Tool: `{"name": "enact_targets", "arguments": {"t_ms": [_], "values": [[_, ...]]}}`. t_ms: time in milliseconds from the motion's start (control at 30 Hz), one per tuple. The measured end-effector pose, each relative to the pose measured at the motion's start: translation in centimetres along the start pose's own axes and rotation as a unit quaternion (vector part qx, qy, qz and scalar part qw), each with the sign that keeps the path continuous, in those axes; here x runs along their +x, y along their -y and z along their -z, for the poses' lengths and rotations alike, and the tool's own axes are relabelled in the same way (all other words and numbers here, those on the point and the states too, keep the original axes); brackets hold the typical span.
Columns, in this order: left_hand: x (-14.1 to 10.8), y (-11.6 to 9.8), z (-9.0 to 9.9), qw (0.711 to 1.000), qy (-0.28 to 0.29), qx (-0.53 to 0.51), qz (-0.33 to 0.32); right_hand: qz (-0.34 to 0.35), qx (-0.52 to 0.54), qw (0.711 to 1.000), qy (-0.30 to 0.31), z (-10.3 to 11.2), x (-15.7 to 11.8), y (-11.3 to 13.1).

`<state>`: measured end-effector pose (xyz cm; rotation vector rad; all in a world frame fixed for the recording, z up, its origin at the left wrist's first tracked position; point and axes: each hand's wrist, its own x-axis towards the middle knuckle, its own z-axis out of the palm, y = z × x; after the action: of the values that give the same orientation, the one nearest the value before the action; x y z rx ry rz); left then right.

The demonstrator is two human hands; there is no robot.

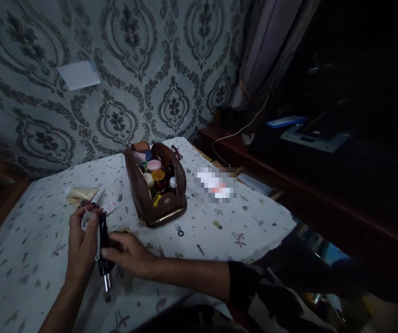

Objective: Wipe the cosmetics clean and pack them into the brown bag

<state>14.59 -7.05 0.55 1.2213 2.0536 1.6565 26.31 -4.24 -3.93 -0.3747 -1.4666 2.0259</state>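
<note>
My left hand [82,243] is closed around a thin white item whose shape is mostly hidden, and its fingers also touch the upper end of a black cylindrical item [102,236] with a silvery lower end. From the right, my right hand [132,254] grips that black item between thumb and fingers. Past my hands stands an open brown zippered bag [134,187], filled with several jars and bottles. Pale tubes [82,193] lie on the patterned white cloth just beyond my left hand.
A patterned white cloth [199,231] covers the surface. Right of the bag lies a blurred-out white and pink item [216,184]. Behind is a patterned wall with a white card [79,75]. A white cable [240,128] runs along a dark red shelf at the right.
</note>
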Motion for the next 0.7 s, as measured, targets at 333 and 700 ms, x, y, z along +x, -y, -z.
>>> {"name": "enact_targets", "arguments": {"t_ms": [333, 700], "values": [[-4.0, 0.7, 0.4, 0.996, 0.076, 0.04, -0.003, -0.091, 0.192, 0.967, -0.139, -0.3, 1.5, 0.1], [-0.8, 2.7, 1.2, 0.991, 0.108, 0.037, -0.071, -0.08, 0.235, 0.965, -0.084, -0.8, 2.1, 0.0]]}}
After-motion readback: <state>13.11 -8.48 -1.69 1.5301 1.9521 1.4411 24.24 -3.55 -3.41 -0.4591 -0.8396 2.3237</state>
